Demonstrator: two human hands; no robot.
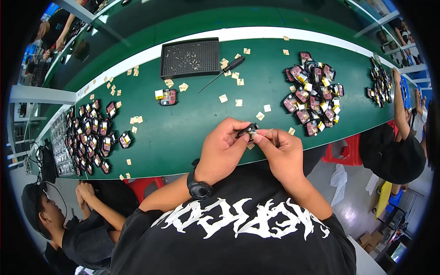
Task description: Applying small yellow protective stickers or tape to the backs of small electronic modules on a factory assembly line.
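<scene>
Close in front of my chest, over the table's near edge, both hands meet on one small black electronic device. My left hand, with a dark watch on the wrist, grips its left side between thumb and fingers. My right hand pinches at its right side with thumb and forefinger. The fingers cover most of the device, so its inner parts are hidden. Farther left lies a single open device with a reddish circuit board and a white and yellow piece. A black-handled screwdriver rests beyond my hands.
A black tray of small metal parts stands at the back. Piles of similar devices lie at left and right, with another pile farther right. Small beige paper squares dot the green table. Co-workers sit on both sides.
</scene>
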